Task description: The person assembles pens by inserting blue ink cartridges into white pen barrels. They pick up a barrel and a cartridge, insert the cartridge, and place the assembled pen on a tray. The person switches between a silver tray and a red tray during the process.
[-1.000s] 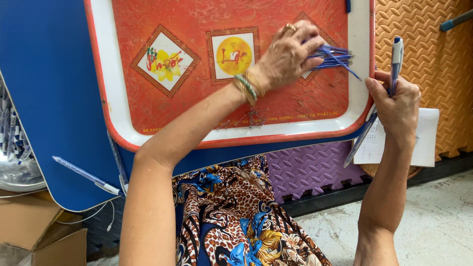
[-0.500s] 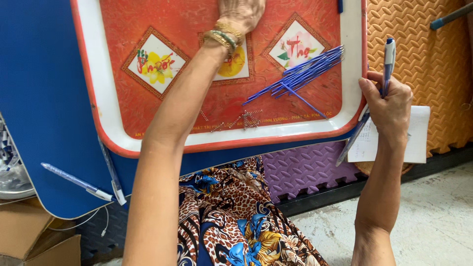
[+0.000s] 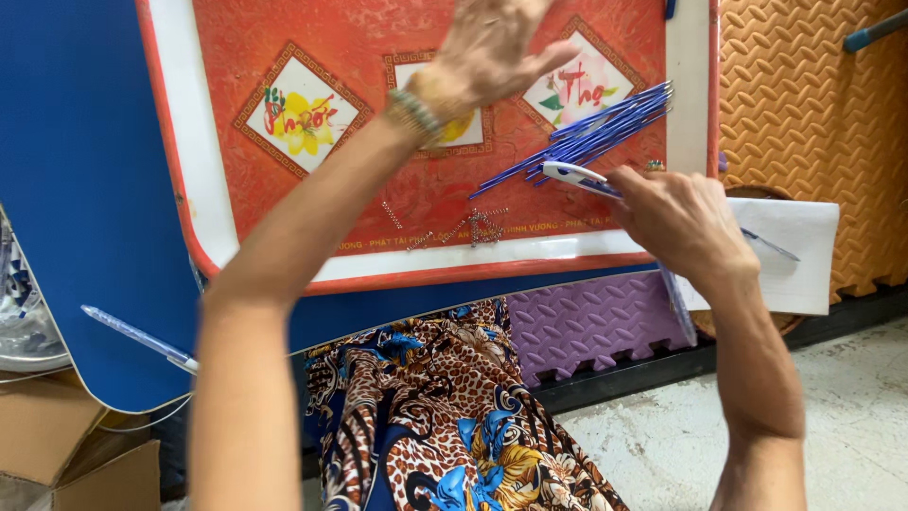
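A red tray with a white rim (image 3: 203, 189) lies on a blue table (image 3: 76, 189). On its right part rests a bundle of thin blue pen refills (image 3: 591, 137). My right hand (image 3: 681, 222) is closed around a blue-and-white pen (image 3: 572, 175), whose tip points left next to the bundle. My left hand (image 3: 487, 52) hovers above the tray's upper middle, fingers spread, holding nothing. Small metal springs (image 3: 473, 227) lie scattered near the tray's front rim.
A clear blue pen (image 3: 137, 336) lies on the blue table's front edge. White paper (image 3: 794, 251) sits at the right. Orange (image 3: 813, 123) and purple (image 3: 605, 322) foam mats, cardboard boxes (image 3: 66, 454) and a metal bowl (image 3: 24, 331) surround the table. Patterned fabric (image 3: 454, 416) covers my lap.
My right hand dropped from holding the pen upright to laying it sideways beside the refills. My left hand left the bundle and rose over the tray's upper middle.
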